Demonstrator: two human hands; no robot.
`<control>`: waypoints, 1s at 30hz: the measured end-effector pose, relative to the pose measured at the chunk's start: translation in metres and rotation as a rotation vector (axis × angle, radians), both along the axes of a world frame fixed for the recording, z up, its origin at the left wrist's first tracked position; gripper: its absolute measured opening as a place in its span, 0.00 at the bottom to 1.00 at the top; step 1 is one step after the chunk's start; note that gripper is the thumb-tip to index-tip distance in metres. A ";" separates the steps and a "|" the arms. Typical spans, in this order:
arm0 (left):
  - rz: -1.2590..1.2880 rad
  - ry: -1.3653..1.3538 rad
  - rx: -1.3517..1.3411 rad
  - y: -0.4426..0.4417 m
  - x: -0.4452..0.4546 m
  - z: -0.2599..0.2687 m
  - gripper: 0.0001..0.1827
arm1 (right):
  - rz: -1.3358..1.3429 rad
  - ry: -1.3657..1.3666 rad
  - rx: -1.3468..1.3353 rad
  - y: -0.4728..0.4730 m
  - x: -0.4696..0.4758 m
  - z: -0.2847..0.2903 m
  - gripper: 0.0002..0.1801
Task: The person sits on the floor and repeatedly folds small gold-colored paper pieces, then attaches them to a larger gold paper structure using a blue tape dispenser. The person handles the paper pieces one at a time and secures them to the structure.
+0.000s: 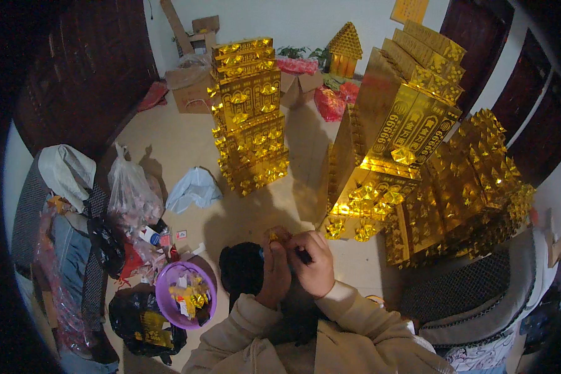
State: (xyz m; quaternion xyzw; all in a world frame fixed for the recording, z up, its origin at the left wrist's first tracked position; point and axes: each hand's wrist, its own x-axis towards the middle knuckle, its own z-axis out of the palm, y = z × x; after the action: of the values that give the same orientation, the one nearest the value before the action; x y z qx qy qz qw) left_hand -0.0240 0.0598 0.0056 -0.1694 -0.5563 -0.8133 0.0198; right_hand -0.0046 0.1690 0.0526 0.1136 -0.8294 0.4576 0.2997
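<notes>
My left hand (276,269) and my right hand (314,262) meet in front of my lap, fingertips close together. Between them is a small piece of gold foil paper (274,237), pinched in the left fingers; the right fingers are bent beside it, and what they touch is partly hidden. To the left stands a purple plastic basin (159,299) holding folded gold foil pieces (197,299) and scraps. Ahead on the right rises a large gold cardboard tower (355,154) trimmed with folded foil ornaments (374,198). A narrower gold tower (250,100) stands ahead, left of it.
Left of me are a black plastic bag (131,313), a clear bag (133,191) and a chair (28,210) heaped with clothing. A white bag (195,189) lies on the floor. At right, a gold structure (458,187) stands behind a grey padded seat (495,299).
</notes>
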 end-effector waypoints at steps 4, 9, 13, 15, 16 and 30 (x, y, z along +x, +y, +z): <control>0.063 -0.016 -0.030 -0.005 -0.002 -0.024 0.23 | 0.129 -0.189 -0.250 -0.004 -0.001 -0.008 0.12; 0.061 -0.115 -0.170 -0.011 0.000 -0.048 0.22 | 0.388 -0.435 -0.649 0.014 -0.009 -0.041 0.11; -0.052 -0.018 -0.322 -0.037 0.005 0.003 0.15 | 0.564 -0.788 -0.814 0.039 -0.008 -0.021 0.07; -0.224 -0.403 0.039 -0.034 0.007 0.010 0.14 | 0.490 -0.841 -0.870 0.040 -0.003 -0.016 0.11; -0.172 -0.337 -0.014 -0.035 0.010 0.016 0.14 | 0.504 -0.817 -0.973 0.036 -0.002 -0.010 0.14; -0.280 -0.452 0.542 -0.044 0.010 0.000 0.10 | 0.718 -0.669 -1.277 0.020 -0.005 -0.030 0.14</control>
State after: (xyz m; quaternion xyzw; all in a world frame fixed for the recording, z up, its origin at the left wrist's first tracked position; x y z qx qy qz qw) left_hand -0.0135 0.0156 0.0058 -0.0490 -0.2827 -0.9426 -0.1706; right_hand -0.0092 0.1892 0.0227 0.0367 -0.3662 0.9216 -0.1230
